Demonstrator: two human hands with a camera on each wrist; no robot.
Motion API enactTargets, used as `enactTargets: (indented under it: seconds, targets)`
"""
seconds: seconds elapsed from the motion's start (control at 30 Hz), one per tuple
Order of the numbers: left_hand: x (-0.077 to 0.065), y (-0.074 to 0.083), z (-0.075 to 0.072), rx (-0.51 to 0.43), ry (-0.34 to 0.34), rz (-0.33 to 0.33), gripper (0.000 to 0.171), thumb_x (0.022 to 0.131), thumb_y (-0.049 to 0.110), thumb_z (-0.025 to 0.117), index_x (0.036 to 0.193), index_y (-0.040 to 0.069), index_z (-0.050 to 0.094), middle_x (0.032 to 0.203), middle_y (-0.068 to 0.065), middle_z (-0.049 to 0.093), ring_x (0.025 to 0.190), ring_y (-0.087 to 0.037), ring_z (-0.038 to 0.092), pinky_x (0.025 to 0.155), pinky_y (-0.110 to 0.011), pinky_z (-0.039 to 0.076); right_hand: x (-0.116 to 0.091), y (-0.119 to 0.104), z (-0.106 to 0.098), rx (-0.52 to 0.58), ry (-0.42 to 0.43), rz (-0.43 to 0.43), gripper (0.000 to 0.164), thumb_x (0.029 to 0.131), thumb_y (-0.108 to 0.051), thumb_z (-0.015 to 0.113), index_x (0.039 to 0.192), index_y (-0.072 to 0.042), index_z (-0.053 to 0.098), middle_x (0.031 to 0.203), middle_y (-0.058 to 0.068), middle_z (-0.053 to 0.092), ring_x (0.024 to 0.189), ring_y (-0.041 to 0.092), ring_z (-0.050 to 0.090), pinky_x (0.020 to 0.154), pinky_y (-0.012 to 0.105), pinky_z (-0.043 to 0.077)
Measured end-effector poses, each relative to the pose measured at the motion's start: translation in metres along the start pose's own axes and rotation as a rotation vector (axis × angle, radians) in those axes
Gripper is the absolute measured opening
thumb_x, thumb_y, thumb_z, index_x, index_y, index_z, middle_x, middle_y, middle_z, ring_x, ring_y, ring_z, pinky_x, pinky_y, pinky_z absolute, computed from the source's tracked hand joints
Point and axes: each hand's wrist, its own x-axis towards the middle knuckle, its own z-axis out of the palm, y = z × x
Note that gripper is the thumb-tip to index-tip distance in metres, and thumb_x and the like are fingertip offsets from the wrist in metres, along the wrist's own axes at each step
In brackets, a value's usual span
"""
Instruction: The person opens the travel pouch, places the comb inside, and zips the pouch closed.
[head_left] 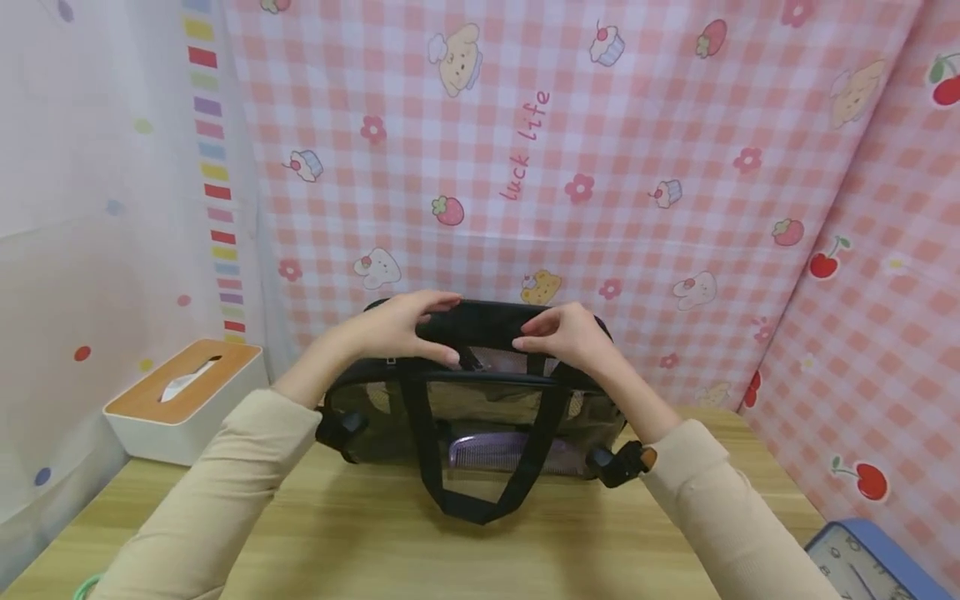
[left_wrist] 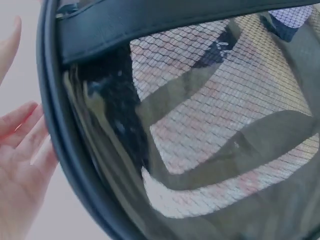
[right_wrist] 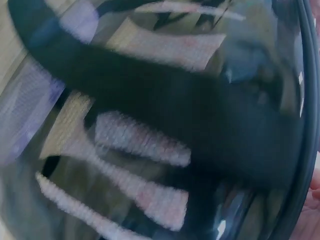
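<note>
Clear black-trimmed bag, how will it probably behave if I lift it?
The bag would probably flex, since it looks made largely of thin, clear film. Its black strap hangs loosely down the front, so it may swing. The purple comb seems to lie loose inside and could slide.

Near side passable: bare wood-grain tabletop (head_left: 480, 562) between beige-sleeved forearms (head_left: 206, 492). Black strap loop (head_left: 482, 508) juts into that lane from the clear, black-trimmed bag (head_left: 480, 408). Far: pink checked cloth (head_left: 577, 142) blocks. Left: white tissue box with orange-brown lid (head_left: 183, 410). Near right: blue-framed clock (head_left: 862, 567).
</note>
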Motion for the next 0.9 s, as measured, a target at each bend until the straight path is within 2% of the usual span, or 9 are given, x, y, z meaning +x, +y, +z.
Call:
enactTargets:
  seconds: [0.07, 0.2, 0.37, 0.5, 0.6, 0.67, 0.83, 0.9]
  targets:
    - [-0.015, -0.003, 0.000, -0.027, 0.096, 0.004, 0.081, 0.078, 0.032, 0.072, 0.141, 0.002, 0.031, 0.144, -0.015, 0.036, 0.133, -0.029, 0.035, 0.108, -0.041, 0.034, 0.003, -0.010, 0.007, -0.004, -0.021, 0.015, 0.034, 0.082, -0.031, 0.068, 0.105, -0.006, 0.069, 0.104, 0.012, 0.069, 0.097, 0.026, 0.063, 0.083, 0.039, 0.052]
    - [-0.047, -0.008, 0.010, 0.028, 0.317, 0.021, 0.076, 0.072, 0.027, 0.077, 0.133, 0.000, 0.042, 0.135, -0.017, 0.047, 0.123, -0.032, 0.047, 0.101, -0.042, 0.042, 0.011, -0.033, 0.023, -0.021, -0.067, -0.003, 0.032, 0.081, -0.033, 0.069, 0.101, -0.008, 0.070, 0.100, 0.010, 0.070, 0.090, 0.022, 0.065, 0.079, 0.035, 0.054]
    - [-0.083, -0.020, 0.036, 0.168, 0.620, 0.068, 0.061, 0.064, 0.018, 0.082, 0.116, -0.002, 0.057, 0.112, -0.016, 0.061, 0.102, -0.032, 0.060, 0.084, -0.042, 0.051, 0.021, -0.065, 0.043, -0.045, -0.121, -0.054, 0.027, 0.080, -0.032, 0.070, 0.091, -0.008, 0.073, 0.089, 0.008, 0.071, 0.076, 0.018, 0.065, 0.065, 0.027, 0.053]
    - [-0.098, -0.035, 0.056, 0.233, 0.815, 0.092, 0.050, 0.060, 0.009, 0.082, 0.105, -0.003, 0.062, 0.098, -0.016, 0.063, 0.087, -0.029, 0.063, 0.073, -0.040, 0.054, 0.029, -0.087, 0.057, -0.064, -0.138, -0.051, 0.025, 0.079, -0.031, 0.071, 0.086, -0.007, 0.074, 0.081, 0.008, 0.072, 0.072, 0.019, 0.065, 0.060, 0.024, 0.052]
    - [-0.102, -0.047, 0.066, 0.246, 0.911, 0.098, 0.042, 0.060, 0.002, 0.081, 0.098, -0.003, 0.064, 0.092, -0.015, 0.064, 0.081, -0.026, 0.063, 0.069, -0.035, 0.054, 0.036, -0.099, 0.068, -0.092, -0.142, -0.025, 0.025, 0.077, -0.032, 0.073, 0.083, -0.007, 0.074, 0.079, 0.007, 0.071, 0.070, 0.018, 0.064, 0.061, 0.025, 0.052]
    - [-0.103, -0.052, 0.072, 0.261, 0.951, 0.104, 0.036, 0.061, -0.002, 0.080, 0.094, -0.002, 0.066, 0.090, -0.013, 0.064, 0.079, -0.024, 0.063, 0.070, -0.030, 0.054, 0.039, -0.104, 0.076, -0.119, -0.143, -0.010, 0.026, 0.076, -0.032, 0.074, 0.079, -0.007, 0.073, 0.079, 0.006, 0.071, 0.068, 0.016, 0.062, 0.060, 0.025, 0.051]
    - [-0.104, -0.057, 0.080, 0.278, 1.002, 0.108, 0.028, 0.064, -0.007, 0.077, 0.089, 0.001, 0.068, 0.086, -0.009, 0.066, 0.080, -0.021, 0.064, 0.072, -0.022, 0.051, 0.044, -0.113, 0.092, -0.204, -0.141, 0.001, 0.030, 0.073, -0.034, 0.076, 0.069, -0.006, 0.069, 0.072, 0.006, 0.067, 0.063, 0.015, 0.058, 0.055, 0.024, 0.046]
    - [-0.105, -0.058, 0.080, 0.280, 1.014, 0.104, 0.027, 0.064, -0.007, 0.077, 0.088, 0.002, 0.068, 0.085, -0.009, 0.066, 0.080, -0.021, 0.065, 0.072, -0.021, 0.051, 0.045, -0.116, 0.097, -0.241, -0.147, 0.010, 0.032, 0.073, -0.034, 0.076, 0.073, -0.004, 0.067, 0.074, 0.007, 0.066, 0.066, 0.017, 0.060, 0.059, 0.025, 0.048]
